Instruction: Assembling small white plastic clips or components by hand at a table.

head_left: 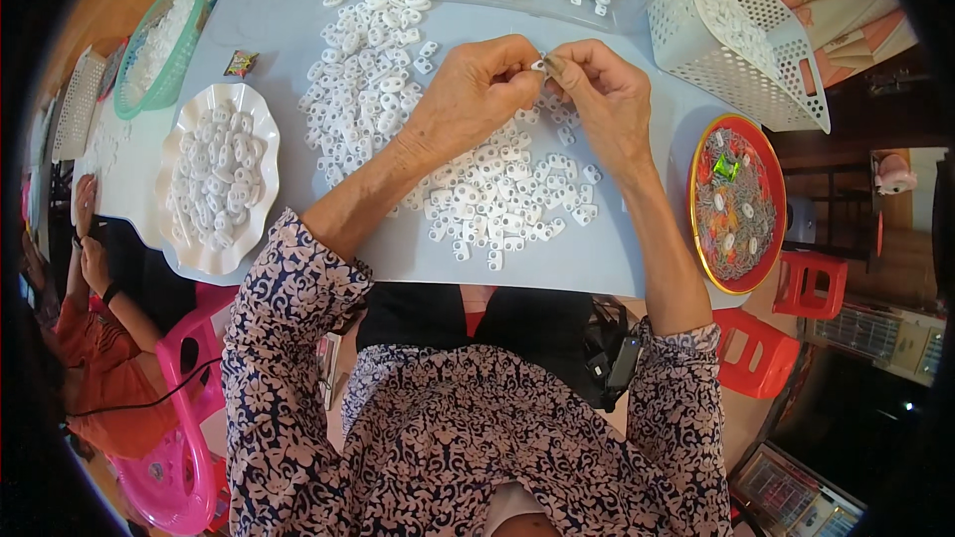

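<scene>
Above the middle of the table, my left hand [479,91] and my right hand [603,89] meet with fingertips pinched together. Between them is a small white plastic piece with a dark hole [540,65], gripped by my left fingers. My right thumb and fingers are closed at its right side; whatever else they pinch is too small to make out. Loose white two-holed plastic pieces [497,201] spread under and around my hands. More form a heap [363,80] beyond my left forearm.
A wavy-edged white dish [272,129] of white pieces stands left; a red round tray [698,229] of small grey metal parts stands right. White [796,89] and green [131,104] baskets flank the table. Another person's hand [86,204] shows far left, near a pink chair [169,477].
</scene>
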Action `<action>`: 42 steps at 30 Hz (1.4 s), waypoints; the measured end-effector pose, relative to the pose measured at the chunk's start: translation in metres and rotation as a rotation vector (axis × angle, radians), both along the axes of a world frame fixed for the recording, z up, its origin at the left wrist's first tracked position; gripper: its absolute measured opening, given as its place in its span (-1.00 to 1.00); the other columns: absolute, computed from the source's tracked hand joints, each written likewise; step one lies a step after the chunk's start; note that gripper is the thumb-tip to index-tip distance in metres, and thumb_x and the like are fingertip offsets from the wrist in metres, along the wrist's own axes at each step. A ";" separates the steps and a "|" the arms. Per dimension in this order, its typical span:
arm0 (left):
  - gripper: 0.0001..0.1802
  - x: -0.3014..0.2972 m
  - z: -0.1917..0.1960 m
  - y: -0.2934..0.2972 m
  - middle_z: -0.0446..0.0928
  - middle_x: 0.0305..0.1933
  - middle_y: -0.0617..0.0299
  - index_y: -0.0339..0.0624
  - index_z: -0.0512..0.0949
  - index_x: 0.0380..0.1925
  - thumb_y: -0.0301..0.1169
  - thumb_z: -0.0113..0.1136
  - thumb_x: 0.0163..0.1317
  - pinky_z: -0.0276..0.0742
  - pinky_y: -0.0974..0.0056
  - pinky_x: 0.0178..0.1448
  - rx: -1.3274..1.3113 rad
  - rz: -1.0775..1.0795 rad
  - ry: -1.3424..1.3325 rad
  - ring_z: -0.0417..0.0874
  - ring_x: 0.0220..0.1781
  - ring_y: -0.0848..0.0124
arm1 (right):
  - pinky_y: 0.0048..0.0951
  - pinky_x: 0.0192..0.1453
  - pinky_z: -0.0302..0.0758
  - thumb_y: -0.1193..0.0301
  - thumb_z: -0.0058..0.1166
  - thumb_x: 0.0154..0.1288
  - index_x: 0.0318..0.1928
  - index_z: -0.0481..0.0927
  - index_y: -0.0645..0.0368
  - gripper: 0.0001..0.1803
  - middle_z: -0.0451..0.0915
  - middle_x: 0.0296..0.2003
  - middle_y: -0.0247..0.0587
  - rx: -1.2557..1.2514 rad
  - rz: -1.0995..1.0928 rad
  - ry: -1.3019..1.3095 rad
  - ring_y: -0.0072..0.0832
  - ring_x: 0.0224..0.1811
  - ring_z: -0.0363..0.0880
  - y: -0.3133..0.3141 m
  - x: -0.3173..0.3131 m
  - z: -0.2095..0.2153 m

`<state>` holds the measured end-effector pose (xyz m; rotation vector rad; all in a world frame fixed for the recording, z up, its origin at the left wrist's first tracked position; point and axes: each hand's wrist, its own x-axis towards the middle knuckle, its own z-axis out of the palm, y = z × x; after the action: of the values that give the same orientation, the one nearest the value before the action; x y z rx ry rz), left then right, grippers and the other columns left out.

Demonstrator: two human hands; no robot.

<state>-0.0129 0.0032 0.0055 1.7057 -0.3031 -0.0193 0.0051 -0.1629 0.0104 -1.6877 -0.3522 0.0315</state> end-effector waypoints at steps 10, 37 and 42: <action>-0.85 0.005 -0.005 0.001 0.47 -0.62 0.31 -0.27 0.50 -0.52 -0.45 0.02 0.15 0.27 0.41 -0.48 0.014 -0.005 -0.039 0.35 -0.56 0.61 | -0.70 -0.57 0.16 0.40 0.17 0.26 -0.38 0.60 0.25 -0.83 0.48 -0.60 -0.52 -0.034 -0.083 -0.059 -0.83 -0.59 0.26 0.004 0.001 -0.009; -0.97 0.033 -0.014 0.038 0.44 -0.40 0.00 -0.29 0.48 -0.52 -0.55 0.10 0.03 0.44 0.12 -0.10 0.873 0.053 -0.585 0.43 -0.21 0.07 | -0.68 -0.42 0.37 0.45 0.18 0.21 -0.32 0.63 0.31 -0.86 0.54 -0.55 -0.43 0.039 -0.078 -0.008 -0.73 -0.52 0.41 -0.002 0.006 -0.007; -0.96 0.025 -0.015 0.033 0.42 -0.40 0.02 -0.28 0.48 -0.52 -0.54 0.11 0.05 0.40 0.14 -0.08 0.830 0.028 -0.682 0.42 -0.21 0.10 | -0.68 -0.45 0.37 0.46 0.18 0.21 -0.32 0.63 0.29 -0.87 0.54 -0.57 -0.44 0.017 -0.069 -0.024 -0.74 -0.54 0.42 -0.003 0.006 -0.011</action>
<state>0.0120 0.0364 -0.0099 2.5074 -0.8632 0.5333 0.0113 -0.1663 -0.0011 -1.6836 -0.3113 -0.0424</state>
